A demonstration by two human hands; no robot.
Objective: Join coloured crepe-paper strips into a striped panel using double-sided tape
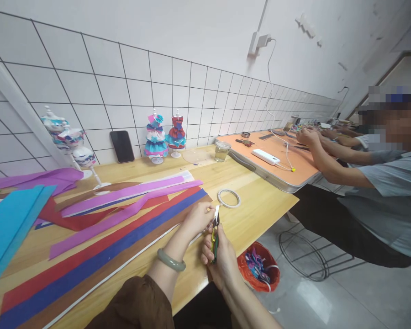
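Note:
My right hand (219, 256) is wrapped round green-and-yellow handled snips (213, 242), their dark head pointing up. Just left of the tool's head, my left hand (200, 217), with a green bangle at the wrist, pinches a small white strip (217, 211). The snips' head touches or overlaps this strip. A long thin white strip (123, 266) runs under my left forearm along the table. Beyond my hands lies a ring of tape (229, 198). Red (99, 249), blue (113, 256) and brown fabric strips stretch out to the left.
Purple and turquoise cloth (17, 233) covers the left side. Small dressed mannequins (155, 139), a phone (122, 146) and a lidded cup (222, 151) stand at the back. A red scrap basket (259, 267) is below the edge. People work at an orange table (287, 157).

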